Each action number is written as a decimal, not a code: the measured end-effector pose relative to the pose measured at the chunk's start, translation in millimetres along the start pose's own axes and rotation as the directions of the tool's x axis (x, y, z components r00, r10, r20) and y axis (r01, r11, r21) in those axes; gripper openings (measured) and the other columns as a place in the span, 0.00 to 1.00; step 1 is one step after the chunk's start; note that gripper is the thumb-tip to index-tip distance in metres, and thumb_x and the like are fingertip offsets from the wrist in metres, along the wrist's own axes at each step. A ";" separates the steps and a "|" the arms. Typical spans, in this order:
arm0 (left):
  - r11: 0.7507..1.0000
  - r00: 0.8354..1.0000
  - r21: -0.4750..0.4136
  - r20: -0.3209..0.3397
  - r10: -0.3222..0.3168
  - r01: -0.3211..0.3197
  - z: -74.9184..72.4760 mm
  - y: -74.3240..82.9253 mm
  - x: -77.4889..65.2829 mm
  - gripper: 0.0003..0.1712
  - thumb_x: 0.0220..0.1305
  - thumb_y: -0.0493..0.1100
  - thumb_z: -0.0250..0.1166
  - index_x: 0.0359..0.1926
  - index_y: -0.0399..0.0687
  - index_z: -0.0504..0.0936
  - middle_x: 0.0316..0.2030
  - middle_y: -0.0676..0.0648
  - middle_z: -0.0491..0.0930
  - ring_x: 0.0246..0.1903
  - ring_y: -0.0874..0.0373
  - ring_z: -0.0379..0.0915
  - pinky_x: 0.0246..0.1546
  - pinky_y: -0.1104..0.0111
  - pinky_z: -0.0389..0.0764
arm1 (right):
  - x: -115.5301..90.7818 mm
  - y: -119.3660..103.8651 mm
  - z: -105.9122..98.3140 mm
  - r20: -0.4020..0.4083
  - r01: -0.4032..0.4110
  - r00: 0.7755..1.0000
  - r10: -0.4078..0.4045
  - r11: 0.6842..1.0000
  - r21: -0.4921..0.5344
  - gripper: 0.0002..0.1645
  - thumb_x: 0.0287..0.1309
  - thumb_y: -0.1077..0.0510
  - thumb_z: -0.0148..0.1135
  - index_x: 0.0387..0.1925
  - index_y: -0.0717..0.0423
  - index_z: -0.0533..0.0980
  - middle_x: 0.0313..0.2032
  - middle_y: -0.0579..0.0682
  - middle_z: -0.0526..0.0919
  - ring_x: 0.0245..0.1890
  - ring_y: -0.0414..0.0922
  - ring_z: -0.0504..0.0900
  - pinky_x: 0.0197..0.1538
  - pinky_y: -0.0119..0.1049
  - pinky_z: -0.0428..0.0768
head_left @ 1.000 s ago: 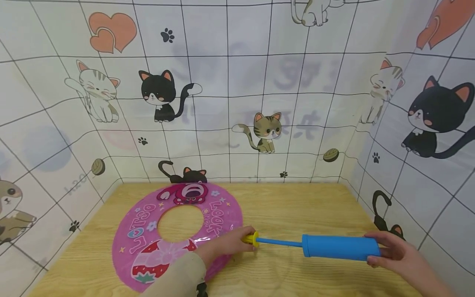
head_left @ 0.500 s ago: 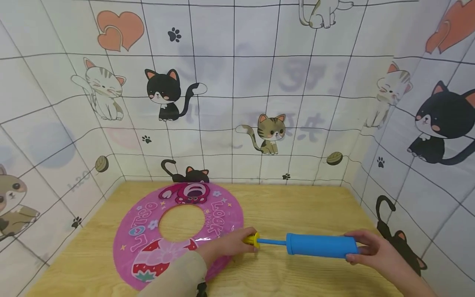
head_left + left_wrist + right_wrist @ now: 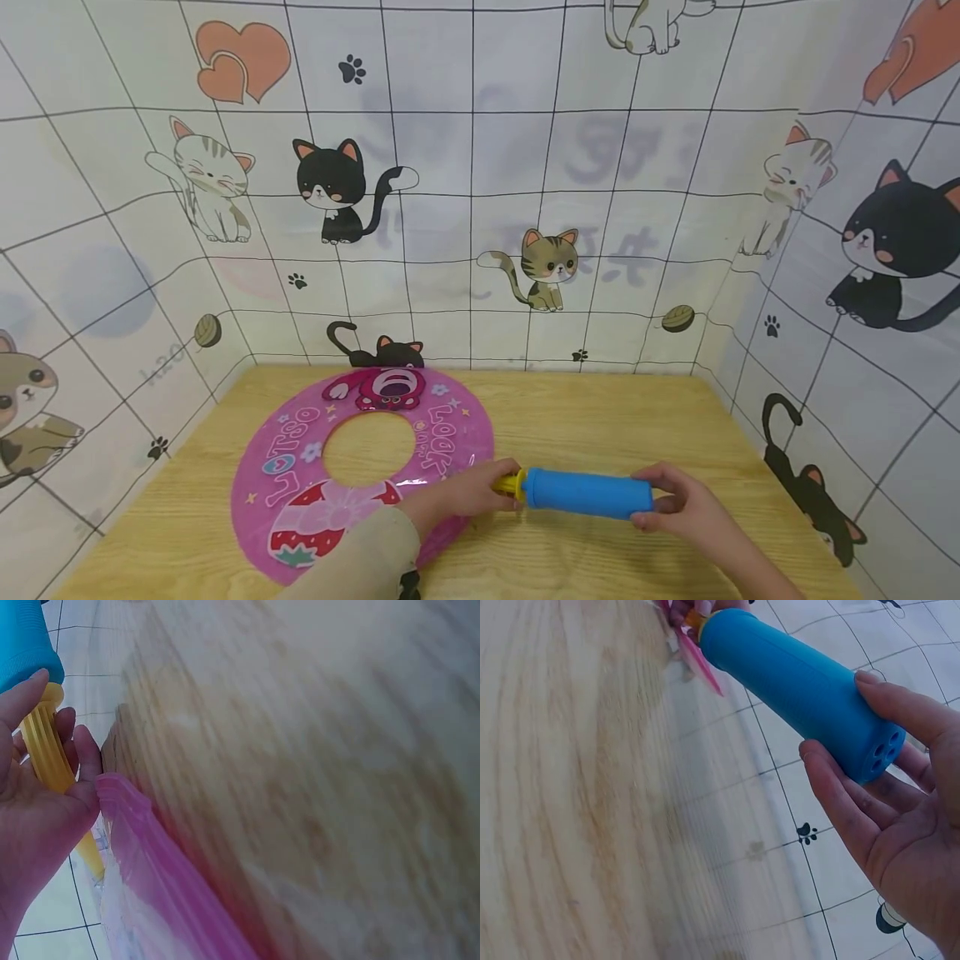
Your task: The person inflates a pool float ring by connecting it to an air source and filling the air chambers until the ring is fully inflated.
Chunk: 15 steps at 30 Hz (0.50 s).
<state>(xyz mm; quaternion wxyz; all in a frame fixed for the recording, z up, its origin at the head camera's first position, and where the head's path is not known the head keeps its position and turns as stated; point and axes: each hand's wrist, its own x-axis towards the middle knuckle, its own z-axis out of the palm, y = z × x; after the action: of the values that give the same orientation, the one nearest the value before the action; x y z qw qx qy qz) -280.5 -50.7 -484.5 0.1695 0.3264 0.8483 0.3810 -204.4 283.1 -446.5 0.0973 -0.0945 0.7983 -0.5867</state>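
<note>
A blue hand pump (image 3: 588, 493) lies level between both hands, its rod pushed fully in. My left hand (image 3: 476, 487) grips the yellow handle (image 3: 46, 746) at the pump's left end. At the other end my right hand (image 3: 678, 500) holds the blue barrel (image 3: 795, 682) between thumb and fingers; several small holes show in its end face. Under my left forearm a pink swim ring (image 3: 251, 467), printed with a bear and a strawberry, lies on the wooden table. In the left wrist view the ring's pink edge (image 3: 150, 840) is close beside the left hand.
The wooden table (image 3: 600, 417) is bounded by a back wall (image 3: 442, 208) and side walls covered in white gridded cloth with cartoon cats. The right wall (image 3: 847, 367) stands close beyond the right hand.
The right hand has moved left with the blue barrel, sliding it over the rod until it meets the yellow handle. The left hand and the swim ring have stayed in place.
</note>
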 end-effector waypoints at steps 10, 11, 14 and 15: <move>1.000 1.000 -0.001 -0.003 -0.008 0.008 1.8 -1.4 -1.4 0.17 0.61 0.45 0.68 0.50 0.56 0.75 0.35 0.59 0.73 0.35 0.65 0.68 0.40 0.71 0.72 | -7.3 -2.9 6.2 -0.031 -0.047 0.998 0.046 0.998 -0.047 0.39 0.50 0.56 0.75 0.59 0.70 0.67 0.56 0.70 0.72 0.41 0.53 0.82 0.41 0.45 0.83; 1.000 1.000 0.001 -0.004 -0.008 0.008 1.9 -1.0 -1.6 0.17 0.61 0.45 0.68 0.49 0.57 0.75 0.35 0.59 0.73 0.35 0.65 0.68 0.40 0.71 0.72 | -9.3 -2.4 3.0 -0.034 -0.051 0.998 0.050 0.998 -0.047 0.39 0.51 0.56 0.74 0.59 0.70 0.67 0.57 0.70 0.72 0.42 0.53 0.82 0.41 0.45 0.83; 1.000 1.000 0.005 -0.003 -0.018 0.018 2.1 0.4 -2.1 0.16 0.62 0.46 0.68 0.49 0.57 0.75 0.34 0.58 0.73 0.34 0.64 0.68 0.39 0.71 0.72 | -17.1 1.5 -11.6 -0.035 -0.057 0.998 0.055 0.997 -0.043 0.39 0.53 0.57 0.73 0.61 0.70 0.66 0.58 0.71 0.70 0.43 0.53 0.82 0.41 0.46 0.83; 1.000 1.000 0.005 -0.004 -0.024 0.024 2.0 1.0 -2.4 0.16 0.62 0.46 0.68 0.49 0.57 0.75 0.34 0.58 0.73 0.34 0.64 0.68 0.39 0.71 0.72 | -20.1 3.0 -17.5 -0.034 -0.058 0.998 0.057 0.997 -0.042 0.38 0.54 0.57 0.72 0.61 0.70 0.65 0.58 0.72 0.69 0.44 0.54 0.82 0.41 0.46 0.83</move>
<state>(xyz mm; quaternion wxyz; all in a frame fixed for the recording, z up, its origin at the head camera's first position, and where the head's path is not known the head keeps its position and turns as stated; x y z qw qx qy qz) -277.3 -50.8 -485.0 0.1718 0.3158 0.8535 0.3772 -189.8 305.4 -443.3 0.0990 -0.0638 0.8147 -0.5677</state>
